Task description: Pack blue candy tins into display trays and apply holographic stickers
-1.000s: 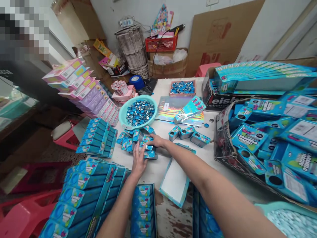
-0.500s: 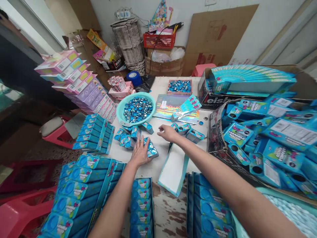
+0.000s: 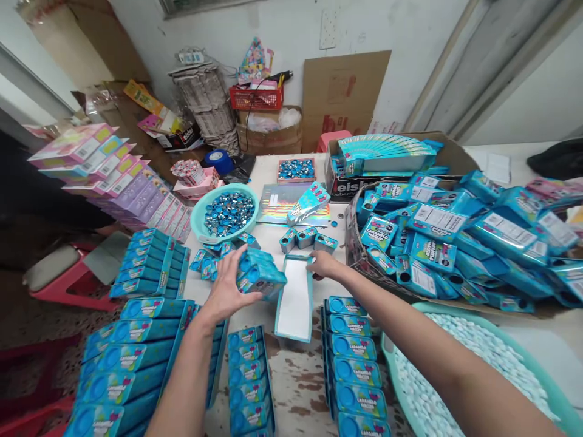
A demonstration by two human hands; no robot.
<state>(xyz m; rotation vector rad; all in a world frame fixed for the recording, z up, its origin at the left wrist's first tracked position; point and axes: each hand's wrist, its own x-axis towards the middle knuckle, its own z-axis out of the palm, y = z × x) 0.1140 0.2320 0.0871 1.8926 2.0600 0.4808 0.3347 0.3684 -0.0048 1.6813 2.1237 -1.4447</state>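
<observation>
My left hand [image 3: 226, 285] is closed around a few small blue candy boxes [image 3: 259, 271], held together in a row and lifted off the table. To their right lies an open blue display tray [image 3: 294, 303] with a white inside. My right hand [image 3: 324, 265] has its fingers closed on the far right edge of that tray; the fingertips are partly hidden. Just beyond the tray stand 3 blue candy boxes [image 3: 306, 237]. More small boxes [image 3: 207, 265] sit left of them, partly behind my left hand.
A turquoise basin [image 3: 195, 224] of blue and silver caps stands behind the left hand. Filled display trays [image 3: 250, 376] line the table's near side. At right are a carton [image 3: 359, 261] heaped with blue boxes and a basin [image 3: 396, 370] of pale candies. Pink and purple boxes [image 3: 132, 188] are stacked left.
My left hand has picked up the row of candy boxes and brought it beside the tray. My right hand has moved to the tray's edge, and the tray now lies straighter. The view has shifted right.
</observation>
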